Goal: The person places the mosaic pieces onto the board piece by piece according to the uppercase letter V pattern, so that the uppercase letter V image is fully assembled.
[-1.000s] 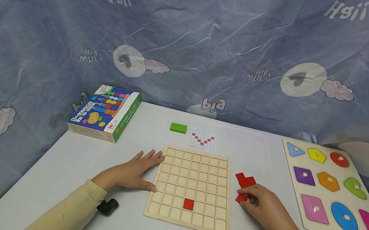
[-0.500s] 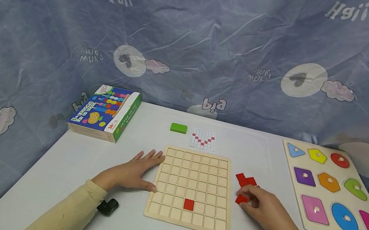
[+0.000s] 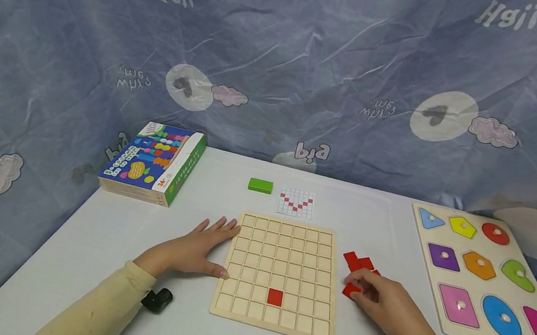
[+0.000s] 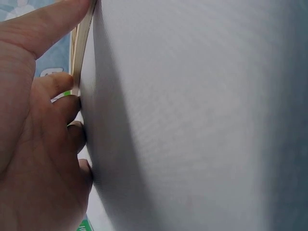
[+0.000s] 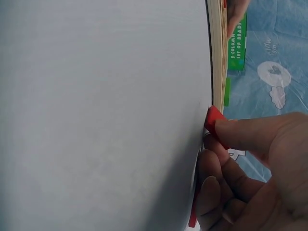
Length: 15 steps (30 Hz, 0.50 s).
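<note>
Pinching a red tile (image 3: 349,291), right hand (image 3: 385,301) just off a board's (image 3: 281,252) right edge, left hand (image 3: 192,252) spread at its left.

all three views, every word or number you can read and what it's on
"5-COLUMN SET OF", on the green side of the box; the last word is blurred
"36", on the box front
"BOO", twice on the cloth backdrop
"H", starting two backdrop words, rest unclear
Other backdrop lettering and the box's remaining print: blurred, inverted or too small
</note>
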{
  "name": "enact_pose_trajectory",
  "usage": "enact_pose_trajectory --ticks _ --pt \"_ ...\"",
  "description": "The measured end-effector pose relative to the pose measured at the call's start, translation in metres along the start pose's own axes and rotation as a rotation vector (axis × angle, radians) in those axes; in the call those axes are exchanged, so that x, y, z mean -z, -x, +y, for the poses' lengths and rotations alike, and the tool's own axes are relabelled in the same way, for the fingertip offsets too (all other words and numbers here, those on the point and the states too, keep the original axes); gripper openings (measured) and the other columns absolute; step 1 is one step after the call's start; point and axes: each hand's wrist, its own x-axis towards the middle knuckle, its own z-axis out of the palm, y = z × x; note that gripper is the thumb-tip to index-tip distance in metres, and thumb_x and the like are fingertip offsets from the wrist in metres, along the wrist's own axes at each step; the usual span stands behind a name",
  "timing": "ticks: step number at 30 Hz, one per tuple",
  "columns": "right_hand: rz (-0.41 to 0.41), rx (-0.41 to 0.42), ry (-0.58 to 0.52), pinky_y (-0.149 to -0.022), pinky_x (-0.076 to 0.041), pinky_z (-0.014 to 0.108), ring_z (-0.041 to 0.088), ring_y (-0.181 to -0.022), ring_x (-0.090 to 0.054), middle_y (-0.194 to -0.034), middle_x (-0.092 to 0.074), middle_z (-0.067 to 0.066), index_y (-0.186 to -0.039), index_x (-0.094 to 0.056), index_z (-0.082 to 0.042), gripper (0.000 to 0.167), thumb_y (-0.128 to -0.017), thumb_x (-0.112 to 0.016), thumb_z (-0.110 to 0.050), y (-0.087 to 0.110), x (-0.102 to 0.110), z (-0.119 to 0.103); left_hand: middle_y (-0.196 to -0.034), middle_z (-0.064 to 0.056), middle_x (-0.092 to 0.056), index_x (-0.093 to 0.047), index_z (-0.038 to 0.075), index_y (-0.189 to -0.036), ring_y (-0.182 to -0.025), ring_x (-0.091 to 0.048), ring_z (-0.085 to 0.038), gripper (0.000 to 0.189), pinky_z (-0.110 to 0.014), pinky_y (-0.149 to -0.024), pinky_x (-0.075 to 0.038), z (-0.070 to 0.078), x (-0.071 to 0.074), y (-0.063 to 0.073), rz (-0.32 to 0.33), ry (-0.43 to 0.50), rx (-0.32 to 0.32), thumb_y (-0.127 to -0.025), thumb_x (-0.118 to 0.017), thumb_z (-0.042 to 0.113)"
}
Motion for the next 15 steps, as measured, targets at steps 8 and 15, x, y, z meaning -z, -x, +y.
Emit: enact_pose_trajectory --ticks 8,15 --pt "0.001 -0.001 -0.015 -0.063 -0.049 0.022 0.006 -0.073 -0.053 -0.083 -0.057 -0.011 -0.109 -0.072 -0.022 0.029 -0.088 -0.076 -0.003 -0.0024 0.0005 -0.0009 -0.169 -0.012 -0.019 -0.026 0.008 -0.162 -0.156 -0.008 -0.034 0.107 -0.056 -0.125 -0.001 0.0011 0.0012 0.0003 -0.004 0.004 0.001 -0.081 -0.081 0.052" --pt "0.029 0.004 -0.036 -0.061 -0.05 0.022 0.007 -0.07 -0.054 -0.08 -0.059 -0.011 -0.11 -0.071 -0.022 0.028 -0.089 -0.077 -0.006 -0.0052 -0.0022 -0.0048 -0.169 -0.012 -0.018 -0.026 0.008 -0.162 -0.156 -0.007 -0.034 0.107 -0.055 -0.125 -0.001 0.0014 0.0013 0.0005 -0.003 0.004 0.003 -0.081 -0.08 0.053"
